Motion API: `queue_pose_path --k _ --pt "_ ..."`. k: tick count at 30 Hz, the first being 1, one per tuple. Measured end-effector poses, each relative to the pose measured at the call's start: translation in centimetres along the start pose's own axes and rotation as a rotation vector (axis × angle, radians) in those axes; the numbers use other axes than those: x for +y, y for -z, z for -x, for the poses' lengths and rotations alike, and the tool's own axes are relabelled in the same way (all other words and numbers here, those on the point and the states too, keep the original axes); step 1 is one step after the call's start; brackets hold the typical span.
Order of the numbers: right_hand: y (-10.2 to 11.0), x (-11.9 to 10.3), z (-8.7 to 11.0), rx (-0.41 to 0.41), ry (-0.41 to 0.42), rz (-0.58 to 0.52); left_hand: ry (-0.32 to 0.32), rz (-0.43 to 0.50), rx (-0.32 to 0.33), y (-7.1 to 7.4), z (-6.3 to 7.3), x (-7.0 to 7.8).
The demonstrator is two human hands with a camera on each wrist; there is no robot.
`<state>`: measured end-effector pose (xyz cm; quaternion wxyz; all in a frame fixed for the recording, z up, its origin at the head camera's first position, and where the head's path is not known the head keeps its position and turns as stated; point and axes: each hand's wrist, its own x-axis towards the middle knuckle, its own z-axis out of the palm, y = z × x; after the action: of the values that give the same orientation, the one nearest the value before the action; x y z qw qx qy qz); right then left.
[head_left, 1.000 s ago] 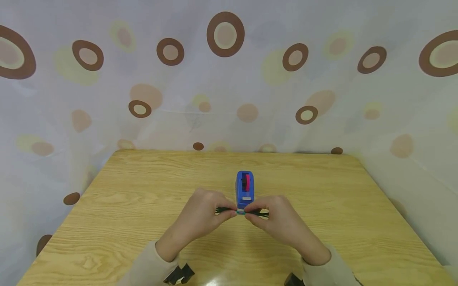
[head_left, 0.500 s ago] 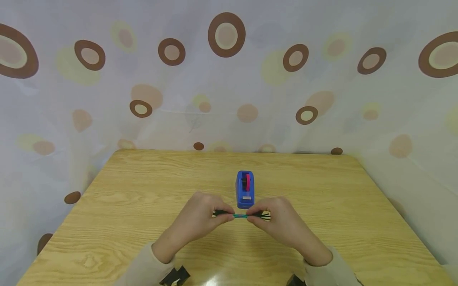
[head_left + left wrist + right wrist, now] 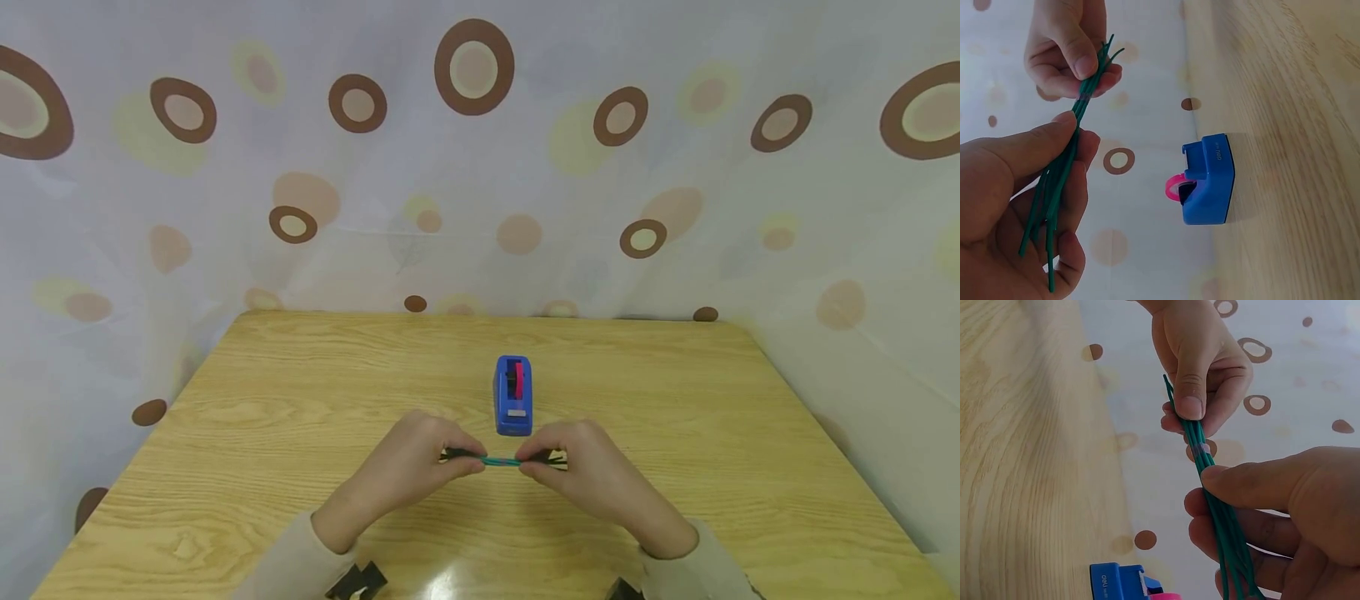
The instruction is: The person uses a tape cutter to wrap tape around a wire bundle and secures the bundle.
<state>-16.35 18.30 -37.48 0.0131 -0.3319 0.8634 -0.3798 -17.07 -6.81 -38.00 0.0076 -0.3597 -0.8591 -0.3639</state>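
Observation:
A bundle of thin green wires (image 3: 501, 462) spans the gap between both hands, held above the table just in front of the dispenser. My left hand (image 3: 408, 462) pinches one end between thumb and fingers; my right hand (image 3: 588, 467) pinches the other. In the left wrist view, loose wire ends (image 3: 1052, 240) fan out across the left palm. A narrow strip of clear tape (image 3: 1199, 449) wraps the bundle between the two hands. Behind the hands stands a blue tape dispenser (image 3: 513, 396) with a pink roll core (image 3: 1175, 187); neither hand touches it.
The wood-grain table (image 3: 315, 375) stretches out on both sides of the hands. Along its back and sides hangs a pale curtain (image 3: 555, 200) patterned with brown rings and spots. Black pieces (image 3: 357, 581) sit at the sleeve cuffs.
Both hands have drawn the wire bundle back towards me, away from the dispenser. The left hand has shifted left, so more of the bundle shows between the fingertips.

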Motion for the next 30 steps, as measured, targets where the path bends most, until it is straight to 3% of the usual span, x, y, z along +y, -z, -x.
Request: queue_pose_path --k 20,30 --pt "-0.9 1.6 0.8 -0.095 -0.047 -0.078 0.091 0.043 -0.090 -0.5 1.3 -1.5" --pt "-1.5 2.2 1.2 -0.113 -0.054 -0.085 0.099 0.089 -0.133 -1.1 1.7 -2.1"
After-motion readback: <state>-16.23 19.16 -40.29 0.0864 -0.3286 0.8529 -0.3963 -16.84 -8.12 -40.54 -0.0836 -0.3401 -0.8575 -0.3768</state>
